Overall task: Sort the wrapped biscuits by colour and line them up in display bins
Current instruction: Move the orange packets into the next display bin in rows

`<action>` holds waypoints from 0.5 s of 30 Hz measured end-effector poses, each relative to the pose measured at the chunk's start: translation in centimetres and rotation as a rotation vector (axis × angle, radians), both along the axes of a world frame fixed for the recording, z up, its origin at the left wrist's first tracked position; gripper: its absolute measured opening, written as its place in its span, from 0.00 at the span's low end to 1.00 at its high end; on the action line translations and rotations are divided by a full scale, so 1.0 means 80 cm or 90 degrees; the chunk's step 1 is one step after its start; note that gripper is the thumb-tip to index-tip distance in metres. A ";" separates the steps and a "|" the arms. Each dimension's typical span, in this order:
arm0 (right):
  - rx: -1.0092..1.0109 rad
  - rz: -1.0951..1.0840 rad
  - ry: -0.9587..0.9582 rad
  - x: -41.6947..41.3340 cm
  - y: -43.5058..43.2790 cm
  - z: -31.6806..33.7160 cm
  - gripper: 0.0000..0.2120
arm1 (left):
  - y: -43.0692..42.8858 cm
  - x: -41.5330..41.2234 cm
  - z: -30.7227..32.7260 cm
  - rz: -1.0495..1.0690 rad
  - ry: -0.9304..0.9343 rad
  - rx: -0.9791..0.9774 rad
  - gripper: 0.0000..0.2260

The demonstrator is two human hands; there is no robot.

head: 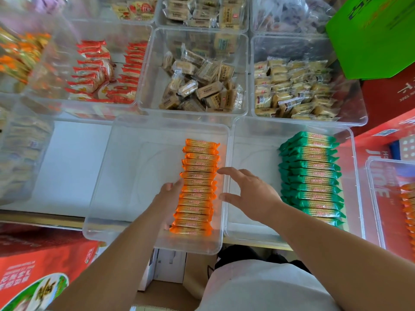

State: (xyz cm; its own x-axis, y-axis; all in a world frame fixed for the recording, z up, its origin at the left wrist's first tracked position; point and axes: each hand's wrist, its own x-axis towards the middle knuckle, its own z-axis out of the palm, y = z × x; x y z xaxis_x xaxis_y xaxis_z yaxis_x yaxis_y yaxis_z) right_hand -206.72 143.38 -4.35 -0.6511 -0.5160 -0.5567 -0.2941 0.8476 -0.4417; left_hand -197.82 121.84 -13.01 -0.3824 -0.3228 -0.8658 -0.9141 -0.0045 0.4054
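Pressing flat against one neat row of about fourteen orange-wrapped biscuits (197, 187) in the clear bin (125, 176), the left hand (169, 198) grips nothing. Right hand (249, 194) hovers spread wide, empty. Green-wrapped biscuits (312, 176) line the neighbouring bin (247, 153).

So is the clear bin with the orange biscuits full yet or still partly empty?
Partly empty. The orange biscuits form a single row along the right wall of the clear bin; its left part is bare.

Orange-wrapped biscuits (197, 187) stand in 1 neat row along the clear bin's (125, 176) right wall. Green-wrapped biscuits (312, 178) line the neighbouring bin (247, 153) to its right.
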 end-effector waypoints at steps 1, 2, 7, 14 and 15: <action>0.002 -0.001 0.000 0.000 0.000 0.000 0.29 | 0.003 0.005 0.003 0.011 0.000 0.055 0.31; 0.003 -0.002 0.000 0.001 -0.001 0.001 0.29 | 0.005 0.008 0.005 0.010 0.011 0.088 0.29; 0.007 -0.007 0.014 0.007 -0.002 0.002 0.29 | 0.016 0.007 0.009 0.035 0.039 0.131 0.23; 0.011 0.008 0.029 0.003 -0.002 -0.001 0.29 | 0.020 0.008 0.019 0.051 0.037 0.152 0.20; 0.006 0.007 0.030 0.004 -0.001 -0.001 0.29 | 0.022 0.008 0.021 0.052 0.043 0.149 0.19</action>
